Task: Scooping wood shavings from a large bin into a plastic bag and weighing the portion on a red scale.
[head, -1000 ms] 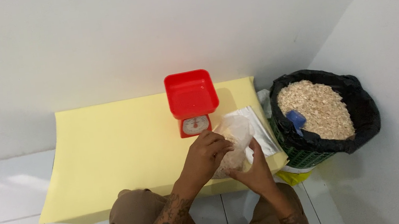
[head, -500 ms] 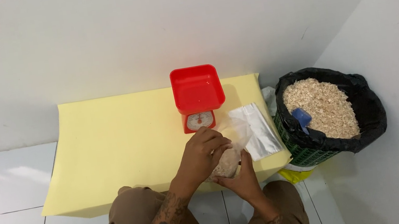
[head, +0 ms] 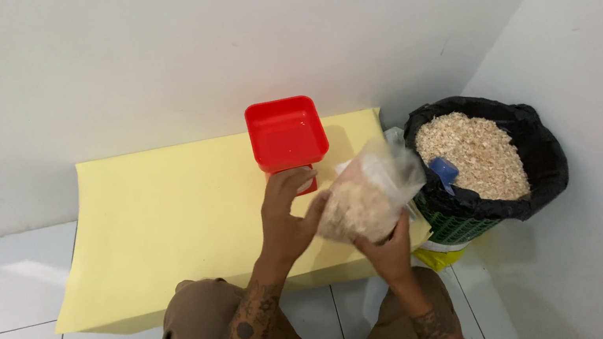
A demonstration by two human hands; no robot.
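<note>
the clear plastic bag [head: 371, 197] is about half full of pale, flaky grain and it is held up above the near right part of the yellow table [head: 167, 229], tilted, with its open top pointing to the far right. the right hand [head: 387, 251] holds the bag from below, fingers closed around its bottom. the left hand [head: 286, 215] is on the left side of the bag, the fingers curled against the plastic and gripping it. behind the hands, at the far edge of the table, stands the red scale [head: 286, 133]; its square red tray on top is empty. to the right of the table, on the floor by the wall, a green basket [head: 457, 226] lined with a black bag [head: 539, 158] is filled nearly to the rim with the same pale grain, and a small blue scoop [head: 443, 170] lies in it at the left side. compared with half a second ago, the bag has come up from the table surface, and it now hides the flat pile of clear bags that was visible there.
</note>
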